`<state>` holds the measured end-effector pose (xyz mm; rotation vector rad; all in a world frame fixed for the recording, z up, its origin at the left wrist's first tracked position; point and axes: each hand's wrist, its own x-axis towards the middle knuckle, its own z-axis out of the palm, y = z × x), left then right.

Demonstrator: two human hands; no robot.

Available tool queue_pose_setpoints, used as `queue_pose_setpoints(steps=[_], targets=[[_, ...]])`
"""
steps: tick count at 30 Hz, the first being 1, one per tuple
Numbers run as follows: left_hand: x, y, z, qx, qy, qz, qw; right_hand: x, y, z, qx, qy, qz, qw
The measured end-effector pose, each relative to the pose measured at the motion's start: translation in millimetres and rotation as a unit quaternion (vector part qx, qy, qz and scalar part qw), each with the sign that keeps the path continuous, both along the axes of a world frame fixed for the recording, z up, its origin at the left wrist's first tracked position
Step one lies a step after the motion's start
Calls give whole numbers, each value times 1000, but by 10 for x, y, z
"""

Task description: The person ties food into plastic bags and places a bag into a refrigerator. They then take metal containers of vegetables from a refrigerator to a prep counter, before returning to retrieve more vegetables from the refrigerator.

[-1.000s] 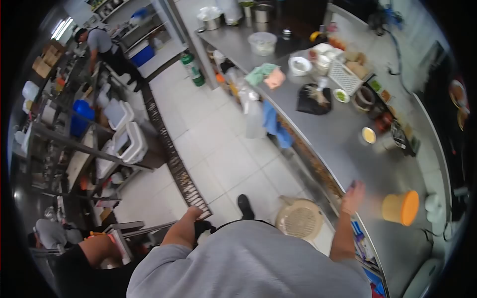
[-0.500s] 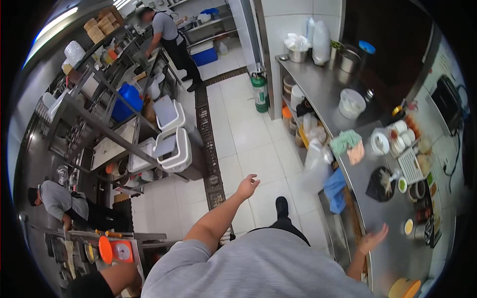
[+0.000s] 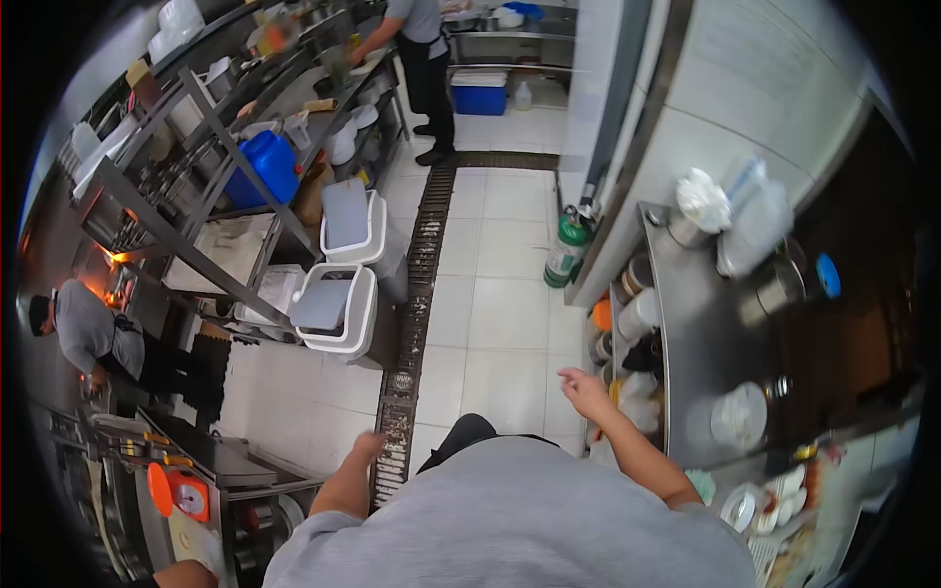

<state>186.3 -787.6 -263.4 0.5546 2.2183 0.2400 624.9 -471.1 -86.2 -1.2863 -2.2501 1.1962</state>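
Note:
My left hand (image 3: 367, 450) hangs low beside my body, over the tiles next to the floor drain grate (image 3: 400, 392). It is somewhat blurred; its fingers look loosely apart and I see nothing in them. On the other side my right hand (image 3: 587, 393) is raised in front of me, empty, with the fingers apart and slightly bent. It touches nothing and is nearest to the shelves under the steel counter (image 3: 686, 323), where a clear plastic bag (image 3: 642, 400) and several jars stand.
White bins (image 3: 338, 318) stand left of the grate by a steel rack holding a blue container (image 3: 267, 169). A green cylinder (image 3: 569, 247) stands ahead at the wall. One co-worker (image 3: 423, 73) stands at the far bench, another (image 3: 88, 328) near flames at left. An orange scale (image 3: 188, 496) is lower left.
My view has turned and moved forward along the aisle. My left hand has dropped back to my side; my right hand has swung forward from beside the counter. The green cylinder is closer.

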Motion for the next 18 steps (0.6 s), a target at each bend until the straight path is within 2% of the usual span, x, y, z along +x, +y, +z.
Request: queue_pose_setpoints(steps=[1, 2, 3, 5, 7, 9, 11, 12, 13, 14, 15, 16, 17, 18], targets=[[-104, -249, -217, -35, -59, 6, 998, -285, 338, 70, -7, 11, 40, 999], [-234, -399, -484, -193, -162, 12, 968, -527, 672, 62, -9, 4, 62, 998], [-250, -489, -532, -266, -202, -18, 942, -764, 994, 20, -11, -3, 82, 997], [-270, -392, -441, -272, -182, -45, 944, -1165, 1593, -172, -13, -19, 97, 995], [-514, 121, -428, -256, -162, -84, 950, -1281, 2088, -553, -13, -44, 83, 995], [-912, 935, -388, -220, -130, -148, 955, -1170, 2427, -1058, 65, -164, 83, 981], [-1365, 1929, -422, -164, -77, -238, 954, -927, 2619, -1561, 54, -226, 110, 966], [-1607, 2533, -435, -115, -19, -332, 936, -988, 2710, -1375, -146, -188, 0, 971], [-1815, 3246, -357, -44, 78, -455, 886, -1048, 2754, -1136, -341, -141, -108, 923], [-1992, 3961, -241, 19, 187, -538, 822, -897, 2878, -1368, -288, -119, -40, 949], [-2128, 4740, -35, 54, 231, -539, 808, -848, 3003, -1480, -304, -89, -69, 946], [-2224, 5405, 110, 57, 209, -498, 840, -788, 3127, -1614, -319, -57, -97, 941], [-2237, 6028, 466, 153, 122, -404, 893, -855, 3313, -1541, -391, -15, -219, 894], [-2306, 6598, 366, 177, 90, -330, 923, -1006, 3557, -1368, -452, 28, -336, 826]])
